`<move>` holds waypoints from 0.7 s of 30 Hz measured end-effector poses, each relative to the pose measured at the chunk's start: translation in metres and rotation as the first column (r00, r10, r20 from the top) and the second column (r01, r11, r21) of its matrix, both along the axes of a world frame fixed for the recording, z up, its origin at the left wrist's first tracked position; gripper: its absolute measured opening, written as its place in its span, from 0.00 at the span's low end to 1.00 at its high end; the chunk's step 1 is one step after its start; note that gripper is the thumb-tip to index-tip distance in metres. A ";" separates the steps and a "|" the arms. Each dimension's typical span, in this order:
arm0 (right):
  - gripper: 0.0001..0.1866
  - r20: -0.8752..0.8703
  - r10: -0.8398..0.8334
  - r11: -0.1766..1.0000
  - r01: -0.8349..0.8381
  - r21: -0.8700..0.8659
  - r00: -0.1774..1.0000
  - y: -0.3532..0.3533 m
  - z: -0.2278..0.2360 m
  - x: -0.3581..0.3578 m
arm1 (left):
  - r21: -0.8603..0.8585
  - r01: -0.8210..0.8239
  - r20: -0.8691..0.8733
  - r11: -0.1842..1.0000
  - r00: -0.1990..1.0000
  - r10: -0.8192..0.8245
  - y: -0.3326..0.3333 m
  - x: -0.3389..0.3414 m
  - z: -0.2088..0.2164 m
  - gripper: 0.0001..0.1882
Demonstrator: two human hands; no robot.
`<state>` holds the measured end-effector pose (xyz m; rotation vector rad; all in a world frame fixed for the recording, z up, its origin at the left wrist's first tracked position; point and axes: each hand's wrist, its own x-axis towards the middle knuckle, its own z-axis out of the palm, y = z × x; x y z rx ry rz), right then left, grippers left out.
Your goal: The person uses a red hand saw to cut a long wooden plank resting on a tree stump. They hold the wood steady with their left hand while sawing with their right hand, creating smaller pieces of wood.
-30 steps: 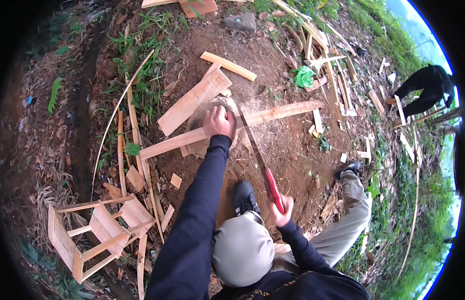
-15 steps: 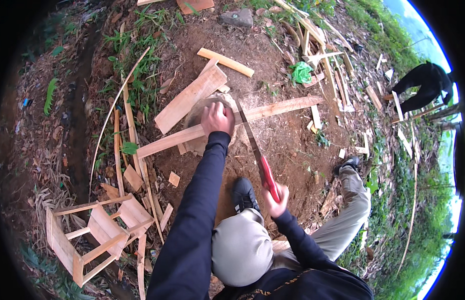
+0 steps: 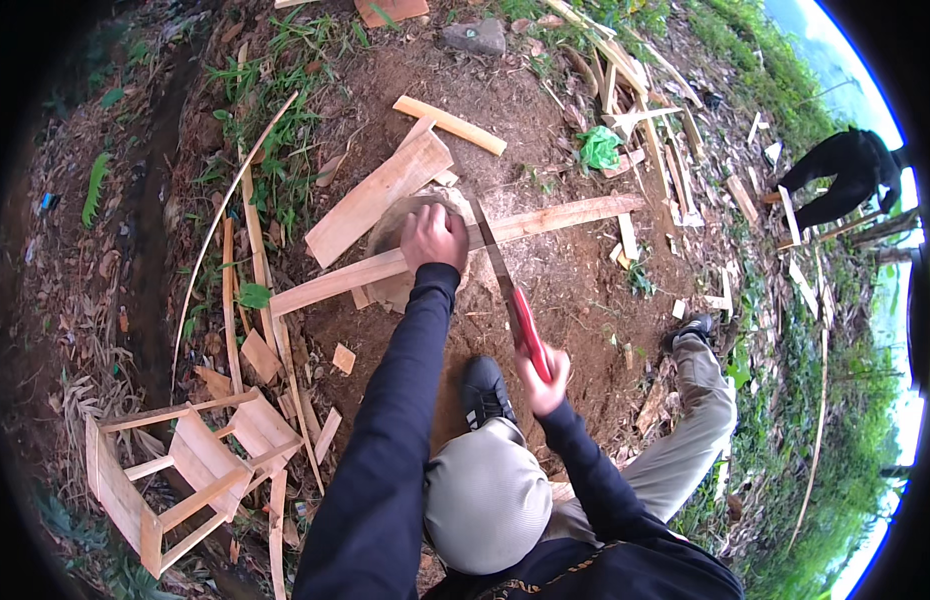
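Note:
A long wooden strip lies across a round stump in front of me. My left hand is closed over the strip, pressing it on the stump. A handsaw with a red handle is gripped by my right hand, nearer to me. Its blade slants up and left across the strip, just right of my left hand, with the tip beyond the strip's far edge. A wide board rests against the stump's far left side.
A wooden frame with slats stands at the lower left. Past the stump lies a short slat. Scrap wood is piled at the far right, near a green plastic bag. Another person bends over at the right.
My right hand has moved slightly up and left, pushing the saw a little further across the strip. My left hand stays in place on the strip.

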<state>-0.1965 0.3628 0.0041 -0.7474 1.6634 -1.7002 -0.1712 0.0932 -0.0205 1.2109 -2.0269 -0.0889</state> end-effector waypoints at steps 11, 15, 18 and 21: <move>0.06 -0.116 0.057 0.995 -0.047 0.087 0.992 0.069 0.000 0.005 | -0.083 0.008 -0.024 0.997 1.000 -0.010 0.003 -0.001 -0.001 0.11; 0.08 0.000 0.047 0.999 -0.047 0.002 0.999 -0.018 -0.003 -0.019 | -0.027 -0.005 0.001 1.000 1.000 0.005 0.001 0.000 0.004 0.09; 0.07 -0.014 0.052 0.998 -0.052 0.032 0.999 0.004 0.015 -0.006 | -0.016 -0.013 0.032 1.000 0.999 0.013 0.001 0.003 0.001 0.09; 0.04 -0.091 0.018 0.991 -0.005 0.135 0.996 0.068 0.018 0.009 | -0.039 -0.002 0.022 0.999 1.000 0.003 0.001 -0.001 0.004 0.09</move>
